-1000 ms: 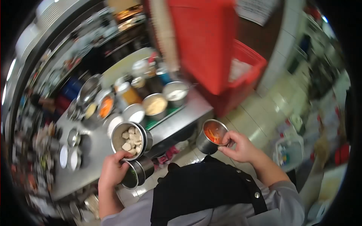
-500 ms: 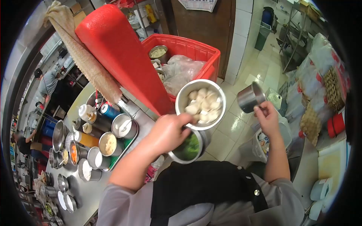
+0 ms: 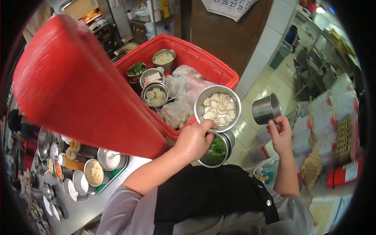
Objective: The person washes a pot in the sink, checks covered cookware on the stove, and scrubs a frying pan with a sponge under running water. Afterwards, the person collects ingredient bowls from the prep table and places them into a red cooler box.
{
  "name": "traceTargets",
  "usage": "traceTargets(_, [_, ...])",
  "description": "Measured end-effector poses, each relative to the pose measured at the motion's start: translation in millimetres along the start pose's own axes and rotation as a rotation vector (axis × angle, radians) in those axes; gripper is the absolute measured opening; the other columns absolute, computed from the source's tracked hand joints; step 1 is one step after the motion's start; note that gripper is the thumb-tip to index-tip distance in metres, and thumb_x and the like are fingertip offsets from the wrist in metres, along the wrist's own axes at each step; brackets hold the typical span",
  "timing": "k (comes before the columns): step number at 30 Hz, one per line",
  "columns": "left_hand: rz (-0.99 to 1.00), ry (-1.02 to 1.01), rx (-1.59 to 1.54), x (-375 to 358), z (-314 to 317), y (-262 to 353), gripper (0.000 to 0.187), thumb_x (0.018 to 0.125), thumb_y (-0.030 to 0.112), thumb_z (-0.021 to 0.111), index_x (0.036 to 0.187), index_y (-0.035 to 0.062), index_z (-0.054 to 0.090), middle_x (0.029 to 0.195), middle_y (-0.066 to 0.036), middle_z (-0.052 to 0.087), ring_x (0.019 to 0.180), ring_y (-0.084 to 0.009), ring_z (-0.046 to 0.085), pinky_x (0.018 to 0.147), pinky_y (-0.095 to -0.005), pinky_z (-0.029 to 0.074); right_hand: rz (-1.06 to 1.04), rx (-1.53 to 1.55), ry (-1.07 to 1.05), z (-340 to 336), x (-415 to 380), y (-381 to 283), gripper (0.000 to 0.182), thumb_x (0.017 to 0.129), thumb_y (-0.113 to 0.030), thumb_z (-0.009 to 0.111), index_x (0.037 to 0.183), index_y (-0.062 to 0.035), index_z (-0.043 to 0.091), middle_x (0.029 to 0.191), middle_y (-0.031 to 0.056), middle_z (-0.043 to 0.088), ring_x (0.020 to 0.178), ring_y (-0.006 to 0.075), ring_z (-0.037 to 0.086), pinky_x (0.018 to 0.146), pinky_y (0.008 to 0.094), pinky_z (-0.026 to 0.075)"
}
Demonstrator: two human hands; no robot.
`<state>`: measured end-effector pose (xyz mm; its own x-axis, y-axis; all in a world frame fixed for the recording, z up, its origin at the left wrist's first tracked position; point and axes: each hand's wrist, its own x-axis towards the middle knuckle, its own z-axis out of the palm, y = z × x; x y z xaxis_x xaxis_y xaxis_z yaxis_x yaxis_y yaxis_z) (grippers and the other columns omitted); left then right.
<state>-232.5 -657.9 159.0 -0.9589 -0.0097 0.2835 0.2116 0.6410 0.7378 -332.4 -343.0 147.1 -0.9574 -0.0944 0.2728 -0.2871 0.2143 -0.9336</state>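
Note:
My left hand [image 3: 196, 141] grips the rim of a metal bowl [image 3: 199, 102] that holds pale, rounded pieces [image 3: 220, 108]. Just below it, close to the same hand, is a metal pot [image 3: 213, 163] with green leaves [image 3: 218, 148] inside; whether my fingers also hold this pot I cannot tell. On the right, my right hand [image 3: 280, 135] has its fingers and thumb on a small metal pot [image 3: 263, 111], tilted sideways. The bowl is beside the near corner of a red bin [image 3: 211, 58].
In the bin stand a pot of white pieces [image 3: 155, 96], other metal containers and plastic bags [image 3: 176, 113]. A red padded lid [image 3: 86, 94] rises at the left. Behind it, a steel counter [image 3: 98, 203] carries bowls and bottles. Wrapped packs [image 3: 313, 129] are stacked at the right.
The view has shifted, so more of the bin's inside shows and the red lid looks larger. Both hands keep their holds, and the bowl now shows more from above.

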Motion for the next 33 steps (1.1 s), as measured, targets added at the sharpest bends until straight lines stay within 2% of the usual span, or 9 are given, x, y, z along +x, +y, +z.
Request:
traceTargets(3, [-0.125,0.043,0.052,18,5,-6,0.026,0.08,0.002,0.066,0.105,0.0068,0.066,0.092,-0.02,0.069,0.089,-0.0371,0.068,0.074,-0.0406,0.055,-0.087,0.015,-0.106,24,61,29,0.019,0.091,-0.003,0.067,0.099,-0.0057,0.05,0.084,-0.0022,0.057,0.072,0.0026,0.054,0.063,0.0182,0.042])
traceTargets(6, [-0.17,0.229,0.083,44,15,-16,0.023,0.079,0.003,0.066,0.102,0.0069,0.064,0.087,-0.019,0.069,0.083,-0.0373,0.068,0.073,-0.0443,0.054,-0.149,0.105,-0.228,41,129,69,0.02,0.09,-0.002,0.067,0.099,-0.0054,0.05,0.087,-0.0017,0.057,0.075,0.0028,0.054,0.064,0.0181,0.043])
traceTargets(12, [-0.488,0.446,0.337,115,1,-8,0.025,0.081,0.001,0.065,0.106,0.0053,0.066,0.09,-0.022,0.069,0.087,-0.0342,0.071,0.076,-0.0378,0.055,-0.198,0.142,-0.463,43,254,103,0.019,0.09,-0.004,0.067,0.099,-0.0047,0.051,0.087,-0.0005,0.058,0.075,0.0038,0.055,0.063,0.0194,0.043])
traceTargets(13, [-0.582,0.472,0.286,126,0,-14,0.024,0.081,0.001,0.065,0.105,0.0045,0.066,0.088,-0.022,0.069,0.086,-0.0337,0.071,0.076,-0.0378,0.054,-0.196,0.146,-0.499,42,273,110,0.018,0.09,-0.004,0.067,0.099,-0.005,0.051,0.087,-0.0005,0.058,0.076,0.004,0.055,0.063,0.0201,0.044])
traceTargets(16, [-0.615,0.465,0.42,152,-6,-39,0.022,0.082,0.004,0.065,0.104,0.0044,0.067,0.086,-0.023,0.069,0.086,-0.0348,0.07,0.075,-0.0384,0.053,-0.179,0.179,-0.557,43,313,117,0.019,0.09,-0.004,0.067,0.099,-0.0054,0.051,0.087,-0.0004,0.058,0.075,0.0044,0.056,0.064,0.0206,0.044])
traceTargets(18, [-0.7,0.393,0.471,175,-10,-54,0.022,0.083,0.007,0.066,0.104,0.0045,0.067,0.087,-0.023,0.069,0.086,-0.037,0.069,0.076,-0.0399,0.053,-0.159,0.206,-0.576,45,331,128,0.019,0.09,-0.004,0.067,0.099,-0.0052,0.051,0.087,-0.0001,0.059,0.075,0.0049,0.056,0.064,0.0208,0.044])
traceTargets(22, [-0.704,0.197,0.562,214,-18,-105,0.021,0.082,0.012,0.068,0.103,0.0055,0.067,0.093,-0.023,0.069,0.091,-0.0387,0.066,0.079,-0.0444,0.051,-0.131,0.19,-0.585,44,344,144,0.019,0.09,-0.004,0.067,0.1,-0.0044,0.051,0.088,0.0004,0.06,0.077,0.0056,0.057,0.066,0.021,0.044])
traceTargets(29, [-0.744,0.067,0.545,279,-15,-216,0.031,0.079,0.019,0.071,0.108,0.0073,0.067,0.099,-0.023,0.069,0.096,-0.0369,0.066,0.085,-0.0442,0.051,-0.037,0.152,-0.456,-6,336,160,0.019,0.091,-0.003,0.066,0.102,-0.0029,0.051,0.088,0.0009,0.06,0.077,0.0066,0.057,0.067,0.0225,0.045])
traceTargets(33, [-0.772,0.058,0.533,299,-10,-274,0.039,0.077,0.022,0.073,0.112,0.0064,0.067,0.103,-0.024,0.069,0.099,-0.0363,0.066,0.088,-0.0435,0.051,0.058,-0.034,-0.408,-30,338,161,0.014,0.095,-0.008,0.061,0.103,-0.0056,0.049,0.086,0.0007,0.06,0.079,0.0077,0.059,0.071,0.0234,0.048])
